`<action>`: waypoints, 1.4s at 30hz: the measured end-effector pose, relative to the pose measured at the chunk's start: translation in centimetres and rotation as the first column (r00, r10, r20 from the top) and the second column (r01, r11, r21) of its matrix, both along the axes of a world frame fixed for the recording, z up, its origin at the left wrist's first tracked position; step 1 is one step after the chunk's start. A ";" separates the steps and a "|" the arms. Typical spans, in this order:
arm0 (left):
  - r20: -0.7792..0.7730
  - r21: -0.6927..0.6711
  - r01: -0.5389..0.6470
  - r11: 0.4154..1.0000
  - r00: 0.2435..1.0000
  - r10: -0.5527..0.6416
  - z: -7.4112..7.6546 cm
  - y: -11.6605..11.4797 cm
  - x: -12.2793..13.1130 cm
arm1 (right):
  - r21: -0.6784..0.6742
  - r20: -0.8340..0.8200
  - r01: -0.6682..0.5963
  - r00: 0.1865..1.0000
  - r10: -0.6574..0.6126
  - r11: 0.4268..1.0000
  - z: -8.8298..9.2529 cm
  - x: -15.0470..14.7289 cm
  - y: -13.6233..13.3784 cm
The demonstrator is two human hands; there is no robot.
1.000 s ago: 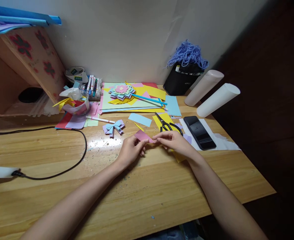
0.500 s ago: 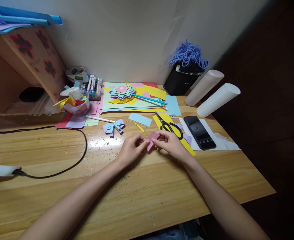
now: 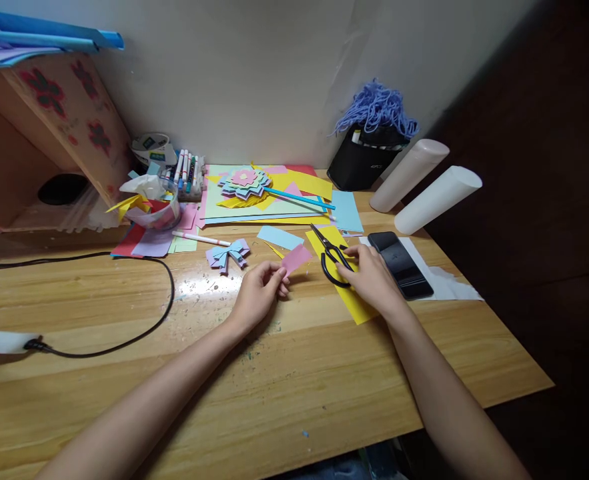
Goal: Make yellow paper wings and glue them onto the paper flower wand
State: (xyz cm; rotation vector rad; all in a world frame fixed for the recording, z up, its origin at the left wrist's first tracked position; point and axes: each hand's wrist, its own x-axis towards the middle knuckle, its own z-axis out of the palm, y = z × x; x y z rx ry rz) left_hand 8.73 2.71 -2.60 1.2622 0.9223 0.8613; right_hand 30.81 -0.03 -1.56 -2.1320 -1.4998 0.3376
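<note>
My left hand [image 3: 259, 293] pinches a small pink paper piece [image 3: 297, 259] by its lower corner and holds it just above the wooden desk [image 3: 284, 380]. My right hand [image 3: 371, 280] lies on the black scissors [image 3: 333, 261], with its fingers closed round the handles. The scissors rest on a yellow paper sheet [image 3: 351, 297]. A folded blue and purple paper bow [image 3: 227, 255] lies to the left of the pink piece.
A black phone [image 3: 400, 263] lies on white paper right of my hand. Behind are coloured sheets with a paper flower [image 3: 244, 183], a light blue strip [image 3: 280, 238], markers [image 3: 187, 171], a cup of scraps [image 3: 154, 207], two white cylinders [image 3: 437, 200] and a black cable [image 3: 124, 340].
My right hand let go of the pink paper and moved right onto the scissors. My left hand now holds the pink piece alone, raised a little.
</note>
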 end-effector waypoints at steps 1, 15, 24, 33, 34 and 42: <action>-0.011 0.006 -0.004 1.000 1.000 0.004 0.1 0.0 -0.1 | -0.041 0.085 0.011 0.996 -0.007 0.999 -0.2 0.3 0.0; -0.115 -0.037 -0.098 0.995 0.989 0.093 2.4 2.2 -1.4 | 0.046 -0.681 -0.122 0.723 0.120 0.992 1.5 -0.9 0.2; -0.096 0.068 -0.200 0.977 0.974 0.206 6.5 2.9 -3.1 | 0.170 -0.938 -0.673 0.115 0.328 0.720 0.9 -4.4 -3.2; -0.176 0.010 -0.044 0.999 0.983 0.045 7.1 2.1 -2.5 | 0.173 -0.941 -0.729 0.076 0.330 0.662 1.3 -6.1 -3.8; -0.187 -0.012 -0.026 1.000 0.982 0.024 7.0 2.1 -2.4 | 0.170 -0.941 -0.731 0.079 0.330 0.661 1.3 -6.2 -3.8; -0.168 -0.087 0.017 0.996 0.985 -0.032 6.5 2.3 -2.2 | 0.131 -0.930 -0.730 0.144 0.338 0.671 1.6 -6.1 -3.8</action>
